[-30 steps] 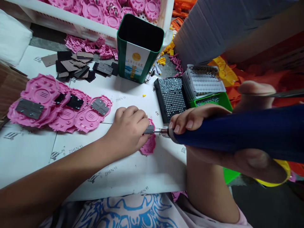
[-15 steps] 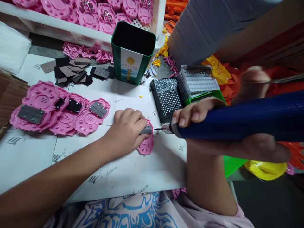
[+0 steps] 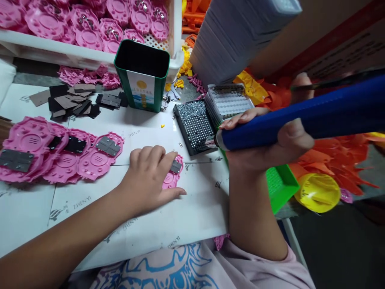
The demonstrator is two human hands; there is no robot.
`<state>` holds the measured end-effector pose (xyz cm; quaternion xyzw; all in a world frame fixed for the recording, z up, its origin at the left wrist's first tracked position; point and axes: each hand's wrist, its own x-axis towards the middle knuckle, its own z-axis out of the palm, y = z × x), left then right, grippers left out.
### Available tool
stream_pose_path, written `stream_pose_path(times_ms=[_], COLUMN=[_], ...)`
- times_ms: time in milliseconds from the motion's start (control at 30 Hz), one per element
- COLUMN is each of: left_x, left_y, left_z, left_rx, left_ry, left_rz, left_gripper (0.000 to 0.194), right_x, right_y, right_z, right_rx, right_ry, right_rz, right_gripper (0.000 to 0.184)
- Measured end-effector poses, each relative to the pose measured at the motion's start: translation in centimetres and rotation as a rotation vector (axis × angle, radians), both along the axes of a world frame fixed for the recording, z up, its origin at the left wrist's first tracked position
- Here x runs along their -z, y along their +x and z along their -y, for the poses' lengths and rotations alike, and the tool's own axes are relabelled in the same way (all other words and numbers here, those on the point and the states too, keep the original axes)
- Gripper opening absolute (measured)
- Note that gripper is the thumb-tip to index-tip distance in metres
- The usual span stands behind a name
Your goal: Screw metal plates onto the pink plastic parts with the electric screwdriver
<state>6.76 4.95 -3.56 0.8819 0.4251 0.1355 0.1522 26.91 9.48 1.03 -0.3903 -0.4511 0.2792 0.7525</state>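
Observation:
My left hand [image 3: 147,176] lies over a pink plastic shell [image 3: 171,180], index finger along its far side and thumb stretched out flat by its near side. A grey cover plate [image 3: 176,166] sits on that shell, partly hidden by the fingers. Wrapped in my right hand [image 3: 288,140] is a blue electric screwdriver [image 3: 270,128], held almost level. Its front end is over the near right part of a black screw tray [image 3: 198,126], whose holes carry small screws; the bit's tip is hard to make out.
Several pink shells with plates [image 3: 100,154] overlap at the left. Behind them lie loose dark plates [image 3: 64,102]. A green tin [image 3: 142,80] stands before a white crate [image 3: 90,56] of pink parts. To the right are a green basket [image 3: 281,186] and a yellow cup-shaped part [image 3: 319,192].
The screwdriver has moved away from the pink shell to the screw tray. My left thumb has come off the cover plate and spread toward me. The view has shifted to the right.

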Motion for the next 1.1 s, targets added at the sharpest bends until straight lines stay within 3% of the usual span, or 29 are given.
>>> stream_pose_path(times_ms=[267, 467, 733, 900, 1100], left_x=[0.0, 0.1, 0.2, 0.5, 0.7], left_y=[0.1, 0.0, 0.0, 0.0, 0.0], left_z=[0.0, -0.1, 0.1, 0.1, 0.0], left_rx=[0.004, 0.065, 0.161, 0.200, 0.142], left_ry=[0.036, 0.010, -0.029, -0.013, 0.064], left_rz=[0.007, 0.105, 0.176, 0.146, 0.067], left_gripper=[0.051, 0.045, 0.045, 0.044, 0.051], right_x=[0.3, 0.7, 0.2, 0.1, 0.3], right_y=[-0.5, 0.4, 0.1, -0.5, 0.4], right_z=[0.0, -0.2, -0.3, -0.2, -0.1], right_rx=[-0.022, -0.099, -0.060, -0.108, -0.120], right_ry=[-0.065, 0.011, -0.044, -0.053, 0.013], right_rz=[-0.089, 0.024, -0.042, -0.073, -0.053], right_gripper=[0.020, 0.014, 0.031, 0.009, 0.015])
